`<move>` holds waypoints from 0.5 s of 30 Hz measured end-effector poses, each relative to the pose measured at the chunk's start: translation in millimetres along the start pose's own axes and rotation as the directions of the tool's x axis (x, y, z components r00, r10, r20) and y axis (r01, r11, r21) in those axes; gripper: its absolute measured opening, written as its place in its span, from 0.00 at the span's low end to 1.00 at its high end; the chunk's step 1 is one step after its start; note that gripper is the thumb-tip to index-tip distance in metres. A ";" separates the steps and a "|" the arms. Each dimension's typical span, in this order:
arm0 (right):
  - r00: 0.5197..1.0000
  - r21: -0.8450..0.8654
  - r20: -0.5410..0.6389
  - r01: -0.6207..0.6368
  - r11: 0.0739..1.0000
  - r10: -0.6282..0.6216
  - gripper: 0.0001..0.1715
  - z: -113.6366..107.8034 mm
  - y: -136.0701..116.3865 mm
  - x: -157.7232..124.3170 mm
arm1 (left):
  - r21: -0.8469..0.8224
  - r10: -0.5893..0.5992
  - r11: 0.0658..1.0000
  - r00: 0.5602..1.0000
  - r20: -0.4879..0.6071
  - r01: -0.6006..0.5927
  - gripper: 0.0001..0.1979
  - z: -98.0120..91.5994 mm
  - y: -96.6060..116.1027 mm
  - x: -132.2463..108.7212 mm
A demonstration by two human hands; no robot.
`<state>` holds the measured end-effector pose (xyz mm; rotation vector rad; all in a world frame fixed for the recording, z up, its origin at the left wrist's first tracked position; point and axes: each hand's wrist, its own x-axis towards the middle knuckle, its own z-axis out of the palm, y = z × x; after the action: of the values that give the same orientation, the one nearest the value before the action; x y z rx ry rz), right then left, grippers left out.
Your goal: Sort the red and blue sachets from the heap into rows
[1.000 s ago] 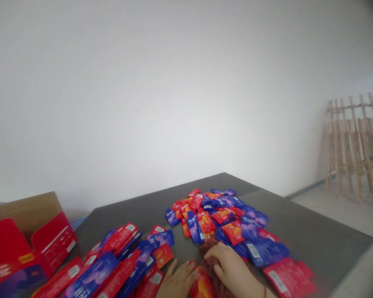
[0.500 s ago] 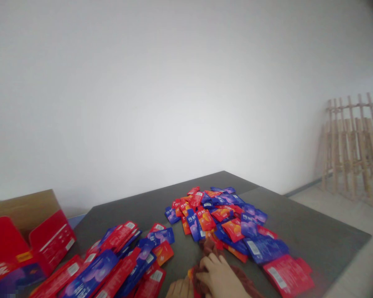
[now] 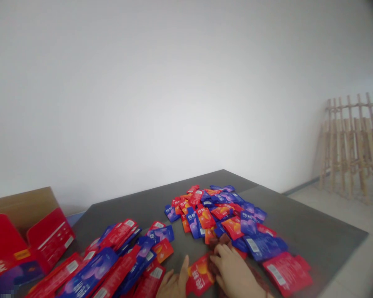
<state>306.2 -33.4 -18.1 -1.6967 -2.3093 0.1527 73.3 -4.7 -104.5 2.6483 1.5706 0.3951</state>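
Observation:
In the lower middle of the head view my right hand [image 3: 236, 269] has its fingers curled round a bunched brown cloth [image 3: 215, 242], whose lower part lies at the right end of a red-and-orange packet [image 3: 201, 273]. My left hand [image 3: 174, 283] is at that packet's left end, thumb apart from the fingers and no grip visible; the frame's bottom edge cuts it off. Just beyond both hands spreads a heap of loose red and blue packets [image 3: 225, 219]. To the left of my left hand lies another pile of similar packets [image 3: 121, 265], several in overlapping rows.
An open red cardboard box [image 3: 51, 238] stands at the left table edge, its brown flap raised. The dark grey table [image 3: 313, 219] meets a white wall [image 3: 186, 91] behind. Wooden racks [image 3: 351, 145] lean against the wall at the far right, on a pale floor.
My right hand and the cloth have moved right, uncovering the face of the red-and-orange packet. My left hand has shifted a little left, its thumb now raised apart.

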 end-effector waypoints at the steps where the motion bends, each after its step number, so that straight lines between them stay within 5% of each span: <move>1: 1.000 -0.015 0.014 -0.008 1.000 0.009 0.15 -2.2 -8.8 4.9 | -0.030 -0.003 1.000 1.000 0.031 0.004 0.47 -2.5 -1.0 0.6; 6: 0.975 -0.094 0.077 0.216 0.972 -0.209 0.11 15.8 -44.5 23.2 | -0.108 0.012 0.994 0.991 0.132 0.002 0.47 -12.6 -13.1 0.7; 10: 0.922 -0.153 0.074 0.388 0.909 -0.381 0.08 33.8 -32.0 20.1 | -0.154 0.030 0.988 0.996 0.086 -0.016 0.43 -10.0 -21.1 -1.0; 15: 0.905 -0.144 0.000 0.421 0.896 -0.426 0.08 43.4 -21.3 17.5 | -0.206 0.029 0.978 0.993 0.116 -0.004 0.48 -3.2 -10.1 7.8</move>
<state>269.7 -20.1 -51.8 -1.1934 -2.6522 -0.1275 67.4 6.7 -101.4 2.4812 1.3927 0.3718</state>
